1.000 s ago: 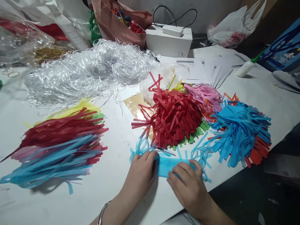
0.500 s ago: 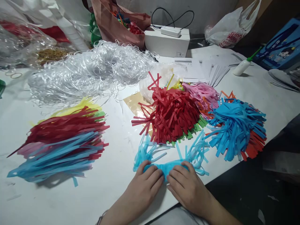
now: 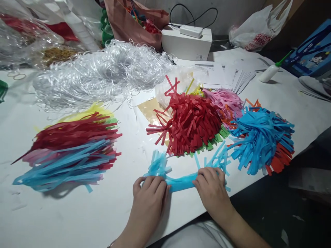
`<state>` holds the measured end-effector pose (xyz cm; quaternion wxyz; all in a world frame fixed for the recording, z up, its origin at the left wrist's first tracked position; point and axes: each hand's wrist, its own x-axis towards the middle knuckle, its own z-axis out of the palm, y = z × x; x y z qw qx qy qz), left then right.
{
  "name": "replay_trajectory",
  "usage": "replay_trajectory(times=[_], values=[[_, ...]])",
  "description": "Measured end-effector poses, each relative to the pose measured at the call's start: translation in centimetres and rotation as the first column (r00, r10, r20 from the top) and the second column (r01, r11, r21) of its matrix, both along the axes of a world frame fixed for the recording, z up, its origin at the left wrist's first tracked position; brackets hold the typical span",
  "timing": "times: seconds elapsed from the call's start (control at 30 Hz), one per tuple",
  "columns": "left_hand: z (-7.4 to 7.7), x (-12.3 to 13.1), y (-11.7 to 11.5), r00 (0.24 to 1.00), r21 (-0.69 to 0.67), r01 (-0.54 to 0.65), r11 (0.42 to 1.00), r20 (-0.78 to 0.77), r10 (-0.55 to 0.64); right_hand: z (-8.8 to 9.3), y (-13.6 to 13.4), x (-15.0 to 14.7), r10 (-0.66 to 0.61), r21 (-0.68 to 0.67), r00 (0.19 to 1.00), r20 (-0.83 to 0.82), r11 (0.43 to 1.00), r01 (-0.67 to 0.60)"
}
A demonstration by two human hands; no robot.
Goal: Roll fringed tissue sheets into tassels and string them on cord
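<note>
A light blue tissue paper tassel (image 3: 182, 182) lies crosswise near the table's front edge, its plain middle band stretched between my hands. My left hand (image 3: 151, 194) has its fingers curled over the band's left part, and my right hand (image 3: 212, 187) grips the right part the same way. Cut fringe fans out beyond the fingers at both ends. Just behind is a heap of red tassels (image 3: 193, 124) with green fringe under it. A brighter blue tassel pile (image 3: 261, 134) rests to the right, over orange-red strips. The undersides of my fingers are hidden.
On the left lie flat tassels in blue, red, pink and yellow (image 3: 72, 144). Behind them spreads a tangle of clear shiny string (image 3: 108, 72). Farther back are a white box (image 3: 187, 44), paper sheets (image 3: 217, 74) and a green-tipped glue bottle (image 3: 270, 73).
My hands have moved apart along the blue tassel, the left one to the left and the right one slightly right. More of the flat middle band now shows between them.
</note>
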<state>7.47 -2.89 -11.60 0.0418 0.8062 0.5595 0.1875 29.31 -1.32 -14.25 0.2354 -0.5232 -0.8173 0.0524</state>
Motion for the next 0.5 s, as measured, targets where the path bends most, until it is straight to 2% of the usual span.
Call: replay_trajectory(times=[0.1, 0.3, 0.4, 0.5], values=[[0.1, 0.4, 0.5, 0.994, -0.011, -0.068, 0.998, -0.089, 0.067, 0.3, 0.8, -0.4, -0.037, -0.010, 0.996, 0.087, 0.999, 0.038], [-0.5, 0.2, 0.5, 0.982, -0.038, -0.087, 0.995, -0.170, 0.079, 0.6, 1.5, -0.6, -0.052, -0.002, 0.990, 0.128, 0.999, 0.052], [-0.5, 0.1, 0.5, 0.980, -0.054, -0.088, 0.995, -0.181, 0.077, 0.6, 1.5, -0.6, -0.086, -0.009, 0.992, 0.097, 0.996, 0.087], [-0.6, 0.2, 0.7, 0.979, -0.076, -0.087, 0.993, -0.192, 0.071, 0.9, 1.0, -0.5, -0.135, 0.099, 0.991, 0.003, 0.986, 0.134]])
